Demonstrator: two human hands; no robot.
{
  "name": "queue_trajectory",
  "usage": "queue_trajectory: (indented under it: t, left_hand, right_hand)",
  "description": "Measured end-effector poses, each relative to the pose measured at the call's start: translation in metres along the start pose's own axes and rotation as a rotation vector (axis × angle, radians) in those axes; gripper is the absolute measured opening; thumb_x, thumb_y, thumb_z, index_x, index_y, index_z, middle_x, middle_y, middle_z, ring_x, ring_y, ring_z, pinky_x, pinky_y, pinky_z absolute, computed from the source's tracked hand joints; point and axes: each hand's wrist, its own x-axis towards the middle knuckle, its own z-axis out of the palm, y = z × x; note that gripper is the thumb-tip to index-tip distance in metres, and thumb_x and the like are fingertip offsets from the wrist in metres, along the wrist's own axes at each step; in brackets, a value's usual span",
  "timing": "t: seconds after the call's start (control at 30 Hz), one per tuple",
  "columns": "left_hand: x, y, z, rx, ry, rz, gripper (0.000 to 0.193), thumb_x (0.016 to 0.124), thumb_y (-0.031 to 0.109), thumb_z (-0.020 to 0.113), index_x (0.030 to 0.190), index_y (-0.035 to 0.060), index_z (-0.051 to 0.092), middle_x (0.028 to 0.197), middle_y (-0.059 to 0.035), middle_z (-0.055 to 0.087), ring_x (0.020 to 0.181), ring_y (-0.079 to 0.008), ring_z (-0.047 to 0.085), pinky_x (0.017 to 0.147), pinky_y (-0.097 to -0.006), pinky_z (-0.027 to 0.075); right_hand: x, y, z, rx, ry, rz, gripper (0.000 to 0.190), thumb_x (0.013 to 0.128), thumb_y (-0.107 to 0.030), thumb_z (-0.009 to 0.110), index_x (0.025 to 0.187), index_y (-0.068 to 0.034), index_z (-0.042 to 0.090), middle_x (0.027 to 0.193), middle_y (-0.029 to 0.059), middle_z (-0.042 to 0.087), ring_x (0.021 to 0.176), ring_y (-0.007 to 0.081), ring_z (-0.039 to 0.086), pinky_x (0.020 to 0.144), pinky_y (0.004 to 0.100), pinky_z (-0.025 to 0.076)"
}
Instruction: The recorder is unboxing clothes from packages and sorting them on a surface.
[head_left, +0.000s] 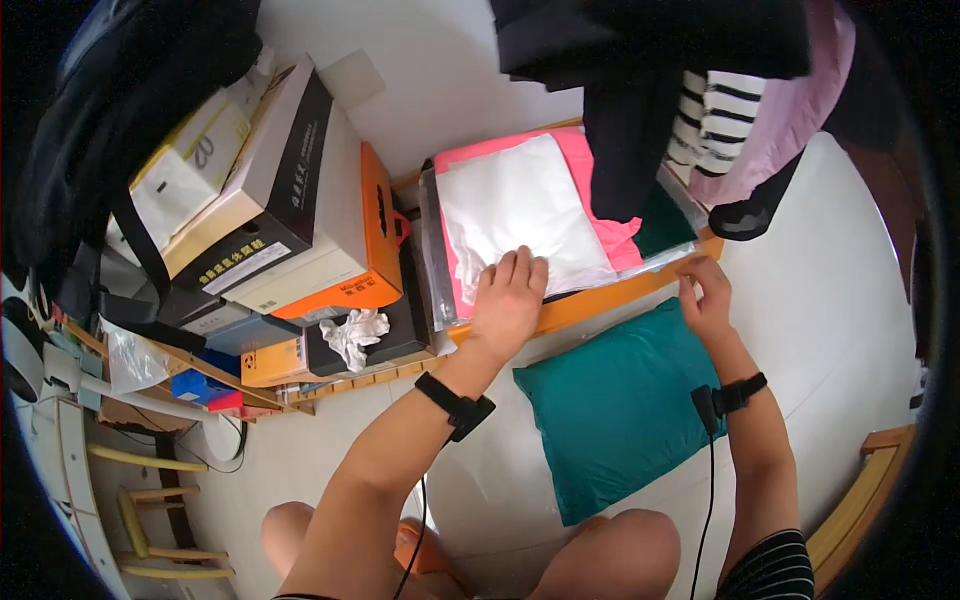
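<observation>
A stack of flat plastic bags lies on a low orange-edged wooden surface before me. On its top is a white plastic bag (525, 202), with a pink bag (574, 157) beneath it and a dark green piece (660, 225) in clear plastic at the right. My left hand (515, 300) rests palm down on the near edge of the white bag. My right hand (705, 292) is just off the stack's near right corner, its thumb and fingers curled close together; whether it pinches anything is unclear. Under it, a filled teal plastic mailer bag (622, 412) lies on the floor.
Stacked shoe boxes (300, 217) stand at the left, with a crumpled white paper or cloth (356, 337) on a dark box. Dark clothes (652, 45) and a striped garment (720, 124) hang above the stack. A wooden furniture edge (862, 517) is at the lower right.
</observation>
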Motion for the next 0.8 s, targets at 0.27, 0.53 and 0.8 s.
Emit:
queue_trajectory:
  t: [0.27, 0.53, 0.8]
  left_hand:
    - [0.000, 0.007, -0.005, -0.097, -0.016, -0.031, 0.045, 0.078, 0.016, 0.060, 0.120, 0.0014, 0.052, 0.126, -0.0191, 0.053, 0.114, -0.0314, 0.051, 0.093, -0.0438, 0.041]
    - [-0.003, -0.030, -0.060, -0.455, 0.273, -0.266, 0.048, 0.083, 0.019, 0.064, 0.126, -0.0001, 0.051, 0.126, -0.0216, 0.052, 0.119, -0.0357, 0.048, 0.101, -0.0439, 0.037]
    - [-0.044, -0.071, -0.016, -0.848, 0.057, -1.070, 0.051, 0.093, 0.033, 0.051, 0.125, -0.0065, 0.050, 0.124, -0.0278, 0.051, 0.116, -0.0368, 0.049, 0.098, -0.0392, 0.039]
  right_hand:
    - [0.072, -0.055, 0.034, -0.243, -0.155, -0.248, 0.034, 0.079, -0.022, 0.065, 0.110, -0.009, 0.061, 0.116, 0.0143, 0.056, 0.113, 0.0363, 0.050, 0.095, 0.0465, 0.039]
    - [0.045, -0.021, 0.060, -0.365, -0.391, -0.096, 0.043, 0.086, -0.037, 0.058, 0.124, -0.018, 0.057, 0.134, 0.0123, 0.049, 0.125, 0.0367, 0.041, 0.105, 0.0526, 0.030]
    - [0.047, -0.021, 0.063, -0.313, -0.404, -0.044, 0.048, 0.085, -0.039, 0.058, 0.128, -0.017, 0.054, 0.139, 0.0137, 0.043, 0.126, 0.0372, 0.040, 0.107, 0.0517, 0.027]
